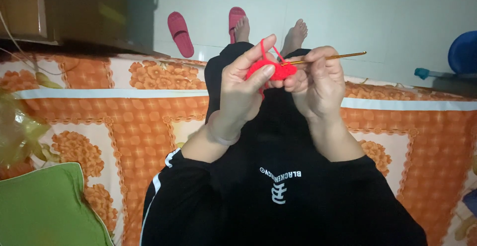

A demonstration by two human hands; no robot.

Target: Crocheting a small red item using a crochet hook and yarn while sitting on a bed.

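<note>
My left hand [243, 84] pinches a small red crochet piece [266, 69] between thumb and fingers, with a strand of red yarn [263, 47] looped over the raised index finger. My right hand [318, 79] grips a thin gold crochet hook [330, 57] whose tip goes into the red piece and whose handle points up to the right. Both hands are held close together above my lap in black clothing. My bare feet [293, 35] rest on the white floor beyond.
I sit on a bed with an orange floral sheet [129, 122]. A green pillow [44, 206] lies at the lower left. Two pink slippers [180, 33] stand on the floor. A blue object [462, 52] is at the right edge, wooden furniture [64, 7] at the upper left.
</note>
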